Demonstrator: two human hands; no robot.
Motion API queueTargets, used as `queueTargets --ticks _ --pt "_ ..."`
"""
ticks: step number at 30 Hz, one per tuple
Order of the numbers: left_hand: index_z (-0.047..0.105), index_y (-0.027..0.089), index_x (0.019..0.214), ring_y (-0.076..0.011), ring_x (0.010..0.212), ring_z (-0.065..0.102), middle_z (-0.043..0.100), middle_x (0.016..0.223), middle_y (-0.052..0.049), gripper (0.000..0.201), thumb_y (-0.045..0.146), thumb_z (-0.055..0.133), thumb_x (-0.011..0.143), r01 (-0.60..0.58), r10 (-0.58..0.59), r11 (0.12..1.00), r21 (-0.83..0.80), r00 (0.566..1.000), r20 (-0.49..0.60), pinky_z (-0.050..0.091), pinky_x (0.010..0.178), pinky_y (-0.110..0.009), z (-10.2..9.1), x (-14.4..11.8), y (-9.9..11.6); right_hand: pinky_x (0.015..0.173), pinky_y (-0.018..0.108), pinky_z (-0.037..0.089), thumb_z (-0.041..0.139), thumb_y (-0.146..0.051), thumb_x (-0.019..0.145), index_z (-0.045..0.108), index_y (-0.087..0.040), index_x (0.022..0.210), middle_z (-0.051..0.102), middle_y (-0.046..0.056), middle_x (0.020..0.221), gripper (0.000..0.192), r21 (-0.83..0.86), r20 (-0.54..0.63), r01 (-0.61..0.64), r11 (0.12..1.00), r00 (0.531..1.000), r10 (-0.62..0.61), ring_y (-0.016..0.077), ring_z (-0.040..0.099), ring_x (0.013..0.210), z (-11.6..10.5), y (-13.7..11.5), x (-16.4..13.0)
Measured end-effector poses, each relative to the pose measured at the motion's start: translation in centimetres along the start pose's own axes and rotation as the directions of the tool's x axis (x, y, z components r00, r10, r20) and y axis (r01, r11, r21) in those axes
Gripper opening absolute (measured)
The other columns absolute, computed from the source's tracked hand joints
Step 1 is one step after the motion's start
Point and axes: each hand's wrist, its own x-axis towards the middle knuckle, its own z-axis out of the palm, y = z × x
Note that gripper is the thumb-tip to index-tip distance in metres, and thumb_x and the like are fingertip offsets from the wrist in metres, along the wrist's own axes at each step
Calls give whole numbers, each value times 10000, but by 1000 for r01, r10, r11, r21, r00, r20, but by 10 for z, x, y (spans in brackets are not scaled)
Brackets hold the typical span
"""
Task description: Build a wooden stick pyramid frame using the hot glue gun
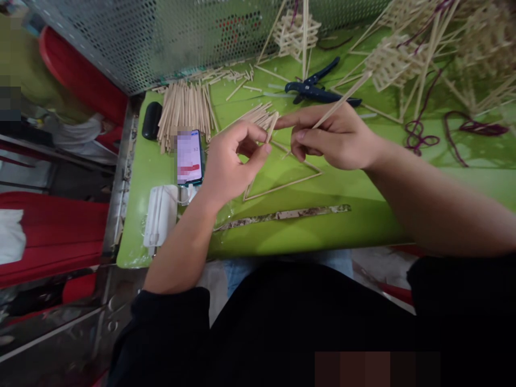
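Note:
My left hand point(231, 161) pinches a short bamboo stick point(272, 127) between thumb and forefinger, just above a triangle frame of thin sticks point(282, 185) lying on the green table point(322, 226). My right hand point(338, 137) grips a long bamboo stick point(342, 99) that slants up to the right, and its forefinger reaches toward the short stick's top. The two hands nearly touch over the triangle's upper corner.
A pile of cut sticks point(183, 110) and a phone point(189, 157) lie at the left, with a white face mask point(161, 215) and a dark case point(152, 120). Blue cutters point(314, 88) lie behind the hands. Woven stick structures point(393, 62), purple cord point(419, 137) and a flat strip point(282, 215) surround them.

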Motion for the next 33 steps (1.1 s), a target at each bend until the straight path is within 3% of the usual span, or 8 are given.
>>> queueTargets --ticks 12,17,24,28,33 --pt "698 267 1106 -166 916 781 745 1035 -16 228 483 730 1042 14 -14 1000 14 1000 18 712 803 -359 1 -1 0 580 329 444 707 -332 1016 782 -257 1199 652 -23 657 211 -67 -6 13 998 1000 -14 158 560 576 0 1 -1" --pt "684 265 1065 -147 847 769 736 979 0 189 449 725 1051 15 -15 1000 8 999 31 700 759 -336 1 0 3 581 309 433 652 -456 1091 775 -232 1162 646 -15 687 265 -73 -23 67 995 997 -69 136 551 594 0 5 -1" --pt "642 292 1233 -201 930 805 736 969 -6 265 482 704 1060 50 -48 998 -24 997 68 718 844 -420 3 -4 1 560 307 451 700 -565 1052 746 -265 1110 636 -9 692 309 -81 -14 89 993 996 -90 155 577 611 -1 8 2" --pt "582 332 1371 -222 963 811 726 956 4 406 534 713 1044 70 -69 997 -15 995 65 720 879 -445 4 -4 3 560 308 459 682 -643 1040 742 -252 1119 641 -4 698 403 -90 -16 97 991 995 -99 156 582 611 -1 5 4" --pt "564 338 1411 -257 993 822 722 936 -9 451 531 723 1035 84 -82 996 -31 994 67 725 865 -475 5 -3 1 526 315 421 520 -818 1035 723 -225 1209 594 -15 616 650 -72 17 2 997 1000 0 155 535 547 -3 -1 -2"
